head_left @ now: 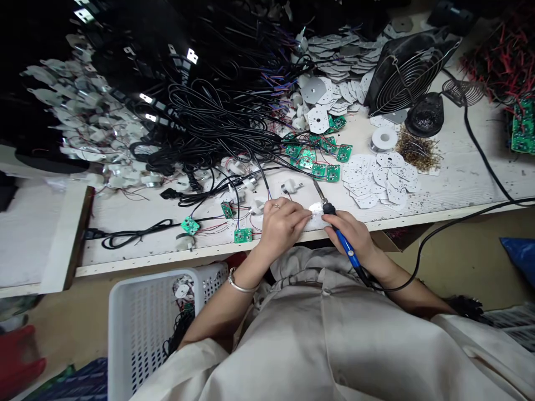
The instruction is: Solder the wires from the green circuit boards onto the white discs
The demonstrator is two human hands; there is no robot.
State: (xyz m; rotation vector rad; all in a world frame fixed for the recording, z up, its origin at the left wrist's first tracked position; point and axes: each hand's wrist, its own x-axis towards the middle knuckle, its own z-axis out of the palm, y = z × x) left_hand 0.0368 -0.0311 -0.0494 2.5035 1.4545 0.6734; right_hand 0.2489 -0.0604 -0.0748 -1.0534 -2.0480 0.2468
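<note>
Nearest, a white plastic basket (121, 334) is set below the edge of the surface (137, 253), with dark cables and small parts held in it. At that edge a white plate (315, 208) is partly covered by the two hands, which are placed close beside each other. The left hand (283, 223) is bunched, its fingertips brought together at the plate's left side; whether anything is pinched there cannot be told. A blue-handled soldering iron (345, 242) is gripped by the right hand (355, 236), its metal tip pointed away from the body. To the left, green circuit boards (243, 235) are scattered among thin wires and small white motors (291, 186). Farther in, loose white plates (380, 178) are piled to the right, with a spool of solder (383, 139) just behind, and more green boards (333, 172) are clustered by the ends of black cables (217, 122). Beyond, a black fan (407, 72) is stood at the right
</note>
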